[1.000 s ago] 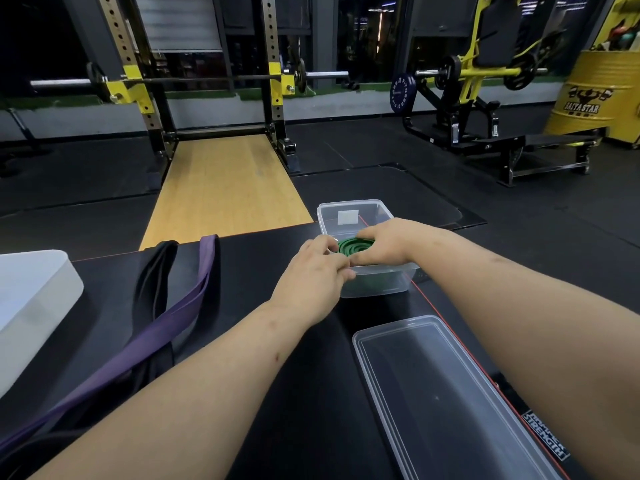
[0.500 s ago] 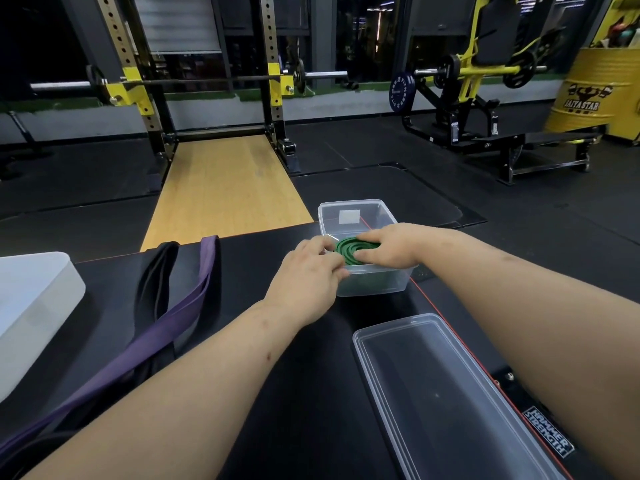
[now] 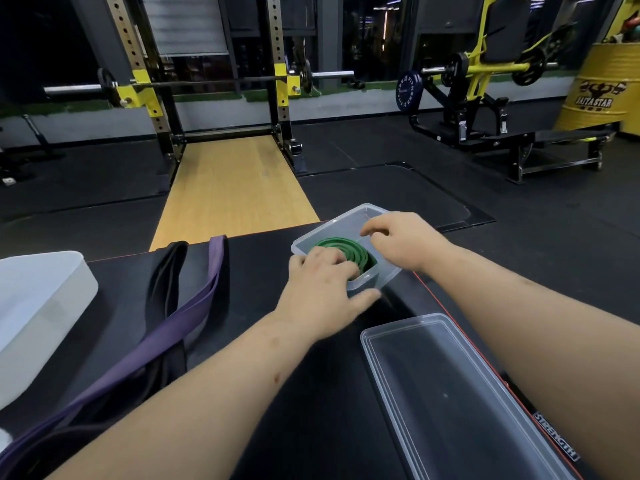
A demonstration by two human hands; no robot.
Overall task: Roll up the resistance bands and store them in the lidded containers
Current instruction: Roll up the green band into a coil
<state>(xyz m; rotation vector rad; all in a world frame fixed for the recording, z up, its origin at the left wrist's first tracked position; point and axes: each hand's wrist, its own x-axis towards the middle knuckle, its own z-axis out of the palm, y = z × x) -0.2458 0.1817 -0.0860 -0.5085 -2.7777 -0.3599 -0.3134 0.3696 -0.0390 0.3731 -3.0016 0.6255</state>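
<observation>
A rolled green resistance band [image 3: 346, 252] lies coiled inside a small clear container [image 3: 372, 280] at the far edge of the black table [image 3: 263, 271]. The container sits turned at an angle. My left hand [image 3: 320, 292] grips its near corner, thumb outside the wall and fingers curled over the rim onto the coil. My right hand [image 3: 398, 237] is over the container's far right side with fingertips curled down beside the coil; whether they pinch anything is hidden. A purple band [image 3: 194, 306] and a black band [image 3: 166, 271] lie unrolled to the left.
A clear rectangular lid [image 3: 450, 393] lies flat at the near right of the table. A white container [image 3: 41, 306] stands at the left edge. Beyond the table are a wooden lifting platform [image 3: 232, 188], a squat rack and weight machines.
The green coil has dropped down into the container, which has turned at an angle. My left hand shifted onto the near corner; my right hand lifted off the coil toward the far right rim.
</observation>
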